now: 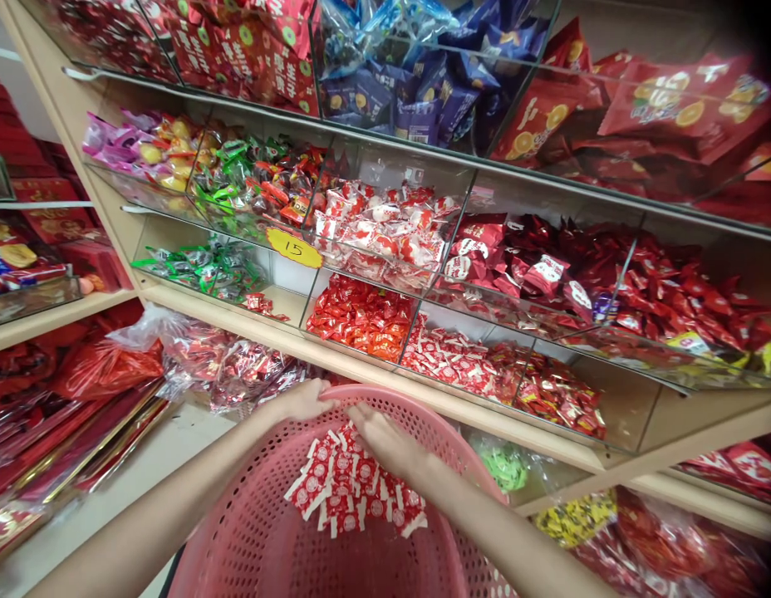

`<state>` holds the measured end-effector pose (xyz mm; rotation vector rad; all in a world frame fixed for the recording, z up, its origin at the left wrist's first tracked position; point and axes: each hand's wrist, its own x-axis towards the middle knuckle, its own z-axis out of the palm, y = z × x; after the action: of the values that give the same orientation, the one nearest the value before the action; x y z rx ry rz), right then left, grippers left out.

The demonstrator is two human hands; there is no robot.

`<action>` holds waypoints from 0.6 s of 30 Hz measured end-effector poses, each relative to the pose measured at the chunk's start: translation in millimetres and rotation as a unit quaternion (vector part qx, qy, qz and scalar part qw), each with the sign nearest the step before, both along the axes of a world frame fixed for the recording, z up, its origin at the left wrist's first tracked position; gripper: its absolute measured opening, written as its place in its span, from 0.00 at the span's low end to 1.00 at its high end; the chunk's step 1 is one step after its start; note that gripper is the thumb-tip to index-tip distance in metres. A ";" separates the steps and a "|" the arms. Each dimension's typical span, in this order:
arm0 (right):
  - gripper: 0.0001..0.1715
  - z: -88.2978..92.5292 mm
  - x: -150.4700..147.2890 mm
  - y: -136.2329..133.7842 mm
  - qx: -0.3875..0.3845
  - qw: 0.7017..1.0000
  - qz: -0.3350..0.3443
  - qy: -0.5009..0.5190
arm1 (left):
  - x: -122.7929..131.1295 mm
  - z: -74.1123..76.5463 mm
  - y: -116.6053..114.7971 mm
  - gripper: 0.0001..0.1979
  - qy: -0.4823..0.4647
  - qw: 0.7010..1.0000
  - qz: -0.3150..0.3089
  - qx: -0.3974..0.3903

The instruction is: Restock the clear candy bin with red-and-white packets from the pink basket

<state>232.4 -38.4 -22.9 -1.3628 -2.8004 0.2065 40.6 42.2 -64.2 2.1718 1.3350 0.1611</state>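
Observation:
A pink perforated plastic basket (254, 531) sits low in front of me. My left hand (304, 400) grips its far rim, fingers curled over the edge. My right hand (385, 440) reaches into the basket, fingers closed on the top of a pile of small red-and-white wrapped candies (351, 490) that lies inside. Just beyond the basket stands a shelf bin of the same red-and-white candies (451, 357).
Tiered clear bins hold wrapped sweets: red candies (360, 316), white-and-red ones (385, 220), dark red packets (640, 282), green ones (204, 266). A yellow tag marked 15 (293, 247) hangs on a bin. Bagged candy (229, 365) lies on the floor at left.

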 end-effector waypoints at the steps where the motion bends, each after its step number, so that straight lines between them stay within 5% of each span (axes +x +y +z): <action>1: 0.21 -0.5 -0.2 2.4 0.007 1.000 0.002 -0.002 | -2.1 -3.2 2.6 0.18 -0.027 0.999 -0.013 -0.029; 7: 0.27 -12.5 -11.0 14.7 0.024 0.999 0.015 -0.043 | -6.4 -6.0 6.2 0.16 -0.137 0.985 -0.030 -0.102; 13: 0.12 -23.6 -30.1 19.5 0.058 0.994 0.070 -0.067 | -17.4 3.9 -3.3 0.23 -0.204 0.969 -0.027 -0.137; 18: 0.13 -25.8 -36.6 18.2 0.048 0.996 0.063 -0.038 | -30.9 -2.4 -11.8 0.26 -0.253 0.953 -0.011 -0.166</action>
<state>195.8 -20.2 -48.7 -1.2010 -2.9173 0.0216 9.7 30.4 -66.6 1.7083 0.9624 0.4226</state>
